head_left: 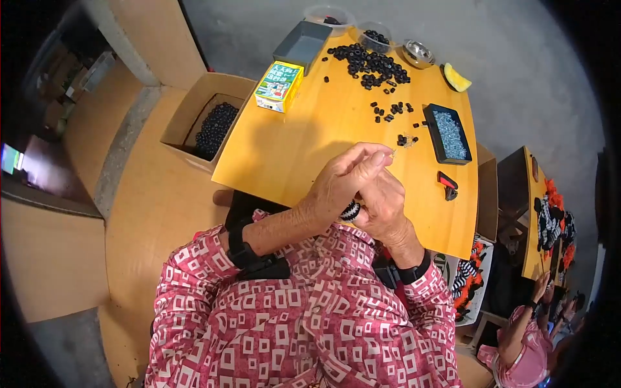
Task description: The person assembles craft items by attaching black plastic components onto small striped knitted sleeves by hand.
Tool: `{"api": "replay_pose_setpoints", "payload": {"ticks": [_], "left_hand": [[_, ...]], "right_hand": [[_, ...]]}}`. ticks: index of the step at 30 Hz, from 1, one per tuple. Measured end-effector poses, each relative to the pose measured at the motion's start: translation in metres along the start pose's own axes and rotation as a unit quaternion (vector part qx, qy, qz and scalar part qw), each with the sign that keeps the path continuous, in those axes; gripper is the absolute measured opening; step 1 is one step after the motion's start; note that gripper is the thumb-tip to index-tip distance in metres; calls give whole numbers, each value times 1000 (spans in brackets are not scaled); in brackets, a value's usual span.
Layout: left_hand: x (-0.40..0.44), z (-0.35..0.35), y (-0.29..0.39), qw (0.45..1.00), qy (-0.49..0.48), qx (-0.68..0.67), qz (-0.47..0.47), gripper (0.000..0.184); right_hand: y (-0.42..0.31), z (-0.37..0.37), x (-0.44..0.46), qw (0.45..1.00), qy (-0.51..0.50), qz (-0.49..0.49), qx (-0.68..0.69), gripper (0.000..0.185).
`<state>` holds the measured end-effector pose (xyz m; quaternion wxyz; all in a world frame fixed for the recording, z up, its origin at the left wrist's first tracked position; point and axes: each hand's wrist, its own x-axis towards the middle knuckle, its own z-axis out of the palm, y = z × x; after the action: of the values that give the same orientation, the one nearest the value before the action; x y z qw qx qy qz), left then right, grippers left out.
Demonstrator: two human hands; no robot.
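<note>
My left hand (349, 173) is closed over the near part of the table, thumb and forefinger pinched together. A tiny gold-coloured wire-like piece (393, 155) shows at its fingertips, too small to name. Just below and touching it, my right hand (383, 204) is curled closed. A round black-and-white ridged piece (350, 211) sticks out between the palm side of my right hand and my left wrist; the rest of it is hidden. Beyond my fingertips lie a few black beads with thin metal pins (407, 140). To the right is a red-and-black hand tool (447, 185).
Black ring-shaped beads (369, 64) are heaped at the table's (291, 155) far side. A black tray (447, 134) holds small bluish pieces. Also there are a yellow carton (279, 87), grey tray (301, 44) and metal bowl (418, 54). A cardboard box (184, 126) stands left; another person (524, 349) sits right.
</note>
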<state>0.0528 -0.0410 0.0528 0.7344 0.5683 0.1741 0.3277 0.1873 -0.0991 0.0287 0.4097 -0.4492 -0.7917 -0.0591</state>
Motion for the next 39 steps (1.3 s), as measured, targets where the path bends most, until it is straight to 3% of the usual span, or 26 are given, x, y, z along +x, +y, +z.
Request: {"api": "replay_pose_setpoints", "payload": {"ticks": [6,14,18,20,24,26,28,30,39], "left_hand": [[2,3,0,998,14,-44,-31,53],[8,-1,-5,993,-40,-103,-41,56],[4,-1,-4,991,-13,-116,-69,54],[3,-4,-7,996,31,-58,-66,48],[2,-17,-16,998,30,-22,-51,37],[2,-19,-5,988,28,139,-65,31],[1,-15,-4,988,55,144,-28,26],[-3,-21,-8,993,3,119,13,15],[-1,-30,-11,981,18,191,29,13]], "right_hand": [[0,1,-1,1000,-1,12,-9,26],[-8,-10,5,998,21,23,-50,23],[-3,-13,8,997,48,-1,-59,20],[2,-13,5,996,53,-2,-77,20],[10,-17,-1,990,72,17,-117,27],[9,-26,1,990,40,48,-129,28],[9,-25,3,989,54,43,-129,28],[9,-25,5,990,53,27,-131,27],[7,-19,3,989,8,40,-145,24]]}}
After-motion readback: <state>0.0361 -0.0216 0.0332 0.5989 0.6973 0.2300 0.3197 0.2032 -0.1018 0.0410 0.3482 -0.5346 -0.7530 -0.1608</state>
